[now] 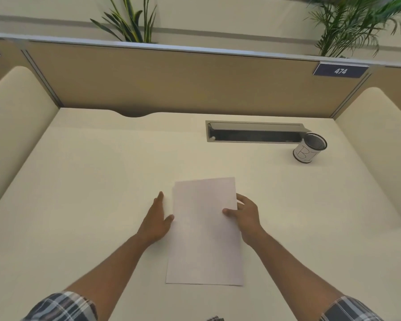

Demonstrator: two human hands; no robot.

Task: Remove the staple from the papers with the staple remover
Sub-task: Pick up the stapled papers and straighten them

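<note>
A stack of white papers [204, 232] lies on the cream desk [102, 181], long side running away from me. My left hand [156, 218] lies with straight fingers on the desk along the papers' left edge, thumb touching that edge. My right hand [245, 214] grips the right edge, thumb on top of the sheet and fingers curled at the edge. I cannot make out a staple on the papers. A small dark object [214, 318] peeks in at the bottom edge of the view; I cannot tell what it is.
A black mesh pen cup [309, 148] with a white label stands at the back right. Beside it is an open cable tray slot [255, 133] in the desk. Padded dividers wall in the left, right and back sides.
</note>
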